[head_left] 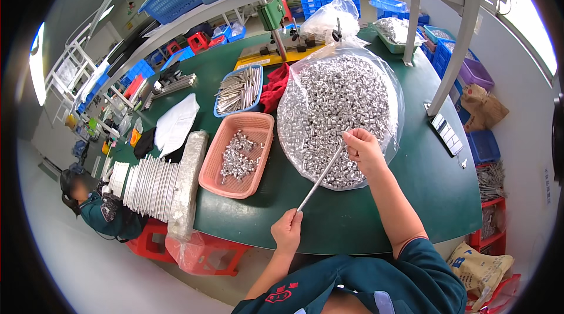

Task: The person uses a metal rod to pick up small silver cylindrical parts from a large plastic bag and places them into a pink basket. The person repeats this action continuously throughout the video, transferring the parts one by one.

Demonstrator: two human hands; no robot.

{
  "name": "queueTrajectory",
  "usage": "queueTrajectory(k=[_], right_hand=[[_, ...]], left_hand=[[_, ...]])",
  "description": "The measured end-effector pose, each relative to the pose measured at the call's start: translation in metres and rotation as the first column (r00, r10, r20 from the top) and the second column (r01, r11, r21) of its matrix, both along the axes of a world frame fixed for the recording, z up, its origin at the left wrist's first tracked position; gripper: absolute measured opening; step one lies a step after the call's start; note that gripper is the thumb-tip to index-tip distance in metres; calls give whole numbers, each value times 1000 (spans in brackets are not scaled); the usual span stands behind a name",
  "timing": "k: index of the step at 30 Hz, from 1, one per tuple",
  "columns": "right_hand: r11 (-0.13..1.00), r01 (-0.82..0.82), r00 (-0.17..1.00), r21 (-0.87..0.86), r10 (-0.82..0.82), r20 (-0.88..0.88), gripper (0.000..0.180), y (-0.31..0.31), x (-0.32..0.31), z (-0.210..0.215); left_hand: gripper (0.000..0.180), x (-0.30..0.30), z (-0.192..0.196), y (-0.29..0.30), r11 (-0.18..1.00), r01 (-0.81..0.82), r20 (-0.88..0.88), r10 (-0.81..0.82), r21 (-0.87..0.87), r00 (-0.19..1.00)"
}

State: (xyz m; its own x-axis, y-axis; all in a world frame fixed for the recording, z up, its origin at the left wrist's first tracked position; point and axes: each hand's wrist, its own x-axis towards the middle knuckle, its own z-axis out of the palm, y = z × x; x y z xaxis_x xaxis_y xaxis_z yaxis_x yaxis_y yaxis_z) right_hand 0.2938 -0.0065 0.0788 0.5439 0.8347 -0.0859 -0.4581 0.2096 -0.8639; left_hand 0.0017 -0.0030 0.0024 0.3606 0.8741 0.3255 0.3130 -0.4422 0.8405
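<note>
The left hand (287, 230) is closed around the near end of a long thin silver metal rod (320, 177), close to the front edge of the dark green counter (352, 214). The rod slants up and to the right to the right hand (364, 148), whose fingers pinch its far end over a clear plastic bag heaped with small silver metal sleeves (338, 114). Just left of the bag lies a pink plastic basket (262, 123) with a scatter of the same small parts in it. Behind that, a blue plastic tray of metal rods (238, 89) lies beside a crumpled red cloth (274, 92). At the counter's left end is a wrapped stack of grey metal plates (158, 181).
</note>
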Motion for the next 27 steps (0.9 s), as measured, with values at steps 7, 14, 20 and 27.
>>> queueTrajectory(k=[7, 14, 20, 27], right_hand=[[969, -234, 972, 80, 233, 21, 12, -5, -1, 8], [979, -190, 982, -68, 190, -2, 22, -7, 10, 11], [996, -94, 991, -14, 92, -93, 21, -8, 23, 4], [969, -210, 927, 128, 239, -290, 14, -6, 34, -13]], left_hand=[[16, -3, -3, 2, 996, 2, 49, 2, -91, 999], [18, 1, 1, 2, 996, -28, 48, 32, -82, 998], [14, 1, 0, 1, 999, -3, 19, 4, -47, 1000], [14, 1, -4, 1, 1000, -3, 26, 4, -30, 1000]])
